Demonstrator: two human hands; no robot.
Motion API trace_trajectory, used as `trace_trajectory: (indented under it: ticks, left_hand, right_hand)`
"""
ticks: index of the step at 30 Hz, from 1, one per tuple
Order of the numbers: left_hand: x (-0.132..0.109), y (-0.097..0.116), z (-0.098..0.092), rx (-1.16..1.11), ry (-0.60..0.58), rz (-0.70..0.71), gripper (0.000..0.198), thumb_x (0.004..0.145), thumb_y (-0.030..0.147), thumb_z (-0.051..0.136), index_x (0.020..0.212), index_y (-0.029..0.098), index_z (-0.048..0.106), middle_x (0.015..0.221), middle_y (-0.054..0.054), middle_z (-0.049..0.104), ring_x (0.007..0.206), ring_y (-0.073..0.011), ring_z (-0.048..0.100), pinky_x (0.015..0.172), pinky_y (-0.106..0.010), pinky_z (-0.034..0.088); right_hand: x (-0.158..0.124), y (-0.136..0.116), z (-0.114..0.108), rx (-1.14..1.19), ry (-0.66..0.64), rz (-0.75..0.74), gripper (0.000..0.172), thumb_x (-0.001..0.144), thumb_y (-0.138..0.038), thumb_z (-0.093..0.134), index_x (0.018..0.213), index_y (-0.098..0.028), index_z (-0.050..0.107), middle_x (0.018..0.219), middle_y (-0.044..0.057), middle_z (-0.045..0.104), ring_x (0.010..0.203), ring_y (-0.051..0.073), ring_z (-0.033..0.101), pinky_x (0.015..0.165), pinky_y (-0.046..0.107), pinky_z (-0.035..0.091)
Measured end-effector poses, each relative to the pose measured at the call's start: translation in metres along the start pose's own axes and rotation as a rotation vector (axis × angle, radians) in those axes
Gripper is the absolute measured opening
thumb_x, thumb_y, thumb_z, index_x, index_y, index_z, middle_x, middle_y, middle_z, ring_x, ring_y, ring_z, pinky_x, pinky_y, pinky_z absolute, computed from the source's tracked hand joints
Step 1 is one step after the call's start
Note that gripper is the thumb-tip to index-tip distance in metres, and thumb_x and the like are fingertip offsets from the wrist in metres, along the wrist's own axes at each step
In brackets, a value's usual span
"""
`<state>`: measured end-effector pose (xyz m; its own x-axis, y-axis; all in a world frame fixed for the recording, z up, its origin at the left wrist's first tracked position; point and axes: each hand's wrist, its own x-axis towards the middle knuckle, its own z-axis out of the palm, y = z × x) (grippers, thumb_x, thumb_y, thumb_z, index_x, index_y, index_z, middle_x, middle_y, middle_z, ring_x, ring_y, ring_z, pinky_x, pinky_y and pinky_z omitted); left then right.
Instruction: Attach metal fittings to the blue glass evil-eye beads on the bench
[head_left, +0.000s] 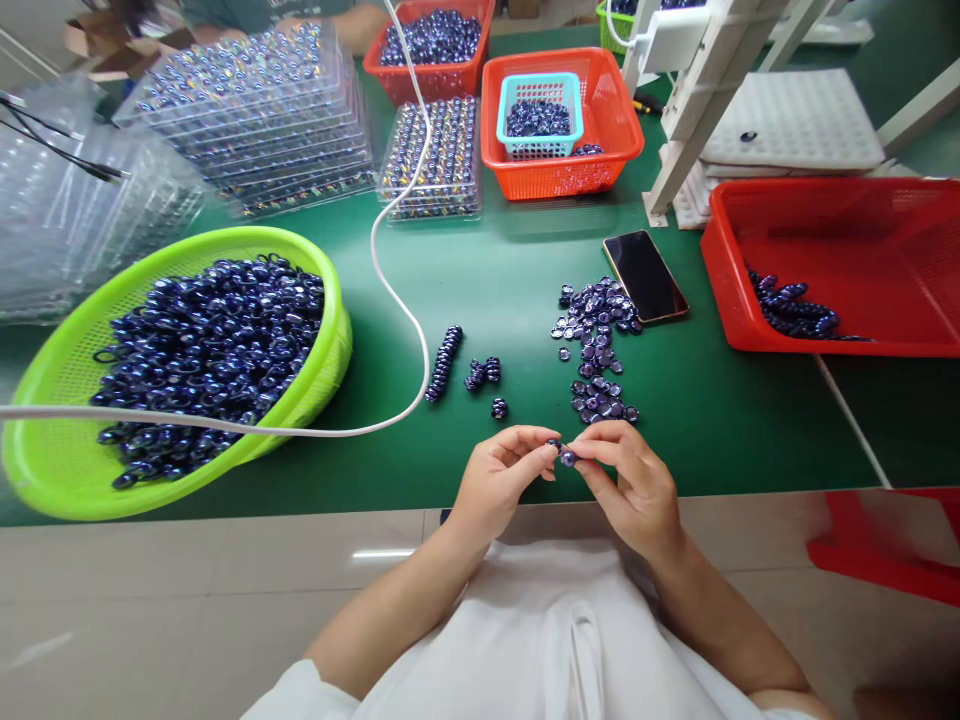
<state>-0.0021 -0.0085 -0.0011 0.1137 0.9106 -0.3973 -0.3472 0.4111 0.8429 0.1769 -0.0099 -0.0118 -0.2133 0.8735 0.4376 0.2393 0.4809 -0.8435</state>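
Note:
My left hand [501, 478] and my right hand [628, 480] meet at the near edge of the green table [525, 270]. Both pinch one small dark blue glossy piece [564, 455] between their fingertips. Just beyond lies a loose heap of the same flat pieces [596, 340]. To its left lie a long stacked row [443, 362], a short stack [483, 372] and a single piece [499, 407].
A lime basket [315, 390] heaped with dark blue pieces stands at left, crossed by a white cable [397, 290]. A phone [645, 275] lies by the heap. Red bins [862, 240], orange baskets [600, 150] and stacked clear trays [255, 120] fill the back.

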Motion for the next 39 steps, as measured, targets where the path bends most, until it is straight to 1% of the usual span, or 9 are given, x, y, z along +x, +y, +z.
trace_trajectory:
  ticks: [5,7,9,13,17,22,30,34,39]
  left_hand:
    - [0.000,0.002,0.003,-0.034,0.019,0.004,0.018,0.075,0.026,0.082,0.088,0.016,0.078,0.075,-0.002,0.075,0.064,-0.0106,0.064,0.067,-0.022,0.053]
    - [-0.001,0.002,0.003,-0.043,0.026,-0.001,0.017,0.075,0.026,0.082,0.088,0.016,0.078,0.078,-0.003,0.077,0.067,-0.0110,0.066,0.069,-0.022,0.054]
    - [-0.002,0.002,0.002,-0.039,0.026,-0.007,0.017,0.074,0.026,0.082,0.088,0.017,0.078,0.081,-0.003,0.078,0.068,-0.0112,0.067,0.069,-0.022,0.054]
    - [-0.004,0.004,0.002,0.005,0.019,0.002,0.018,0.074,0.026,0.083,0.089,0.017,0.079,0.079,-0.004,0.078,0.068,-0.0135,0.069,0.070,-0.024,0.057]
    - [-0.007,0.007,0.002,0.052,0.014,0.040,0.018,0.074,0.026,0.083,0.089,0.017,0.080,0.079,-0.004,0.078,0.070,-0.0145,0.071,0.070,-0.024,0.059]
    - [-0.010,0.006,0.002,0.109,-0.008,0.091,0.016,0.076,0.027,0.081,0.089,0.018,0.080,0.081,-0.005,0.079,0.070,-0.0145,0.071,0.069,-0.023,0.060]
    - [-0.010,0.004,-0.002,0.270,-0.009,0.197,0.017,0.081,0.029,0.076,0.094,0.018,0.080,0.087,-0.006,0.078,0.077,-0.0181,0.072,0.072,-0.027,0.059]
    - [-0.009,0.005,-0.005,0.377,-0.041,0.275,0.015,0.083,0.025,0.074,0.096,0.020,0.080,0.086,-0.005,0.076,0.078,-0.0163,0.070,0.071,-0.024,0.057]
    - [-0.009,0.007,-0.006,0.431,-0.057,0.297,0.015,0.085,0.024,0.071,0.097,0.019,0.079,0.084,-0.005,0.075,0.075,-0.0159,0.069,0.070,-0.024,0.055]
  right_hand:
    - [0.000,0.000,0.006,-0.095,0.001,-0.230,0.049,0.083,0.005,0.062,0.122,-0.024,0.063,0.106,0.009,0.069,0.097,0.019,0.066,0.081,0.035,0.058]
    - [-0.002,0.000,0.009,-0.096,-0.015,-0.276,0.050,0.082,0.006,0.064,0.122,-0.023,0.062,0.105,0.009,0.070,0.095,0.020,0.067,0.079,0.035,0.059]
    - [-0.003,-0.001,0.010,-0.061,-0.019,-0.263,0.050,0.081,0.006,0.065,0.122,-0.023,0.062,0.104,0.009,0.072,0.094,0.020,0.068,0.078,0.035,0.059]
    - [-0.005,-0.004,0.010,0.053,0.033,-0.122,0.047,0.082,0.006,0.063,0.117,-0.025,0.062,0.103,0.006,0.072,0.093,0.019,0.070,0.077,0.035,0.060]
    - [-0.006,-0.005,0.011,0.019,0.105,-0.047,0.043,0.082,0.004,0.065,0.113,-0.026,0.065,0.100,0.004,0.069,0.090,0.017,0.068,0.073,0.031,0.058]
    - [-0.005,-0.004,0.011,-0.033,0.096,-0.067,0.042,0.083,0.002,0.066,0.114,-0.027,0.065,0.098,0.004,0.068,0.087,0.017,0.067,0.073,0.031,0.058]
    - [0.001,-0.007,0.009,-0.111,0.089,-0.120,0.037,0.086,-0.003,0.065,0.112,-0.028,0.066,0.095,0.004,0.071,0.085,0.018,0.069,0.072,0.032,0.059]
    - [0.003,-0.006,0.008,-0.106,0.090,-0.151,0.039,0.085,-0.001,0.065,0.112,-0.028,0.067,0.096,0.004,0.073,0.084,0.017,0.069,0.072,0.032,0.060]
    - [0.002,-0.005,0.008,-0.119,0.107,-0.173,0.038,0.083,0.000,0.067,0.111,-0.027,0.068,0.094,0.005,0.074,0.084,0.018,0.070,0.072,0.033,0.060]
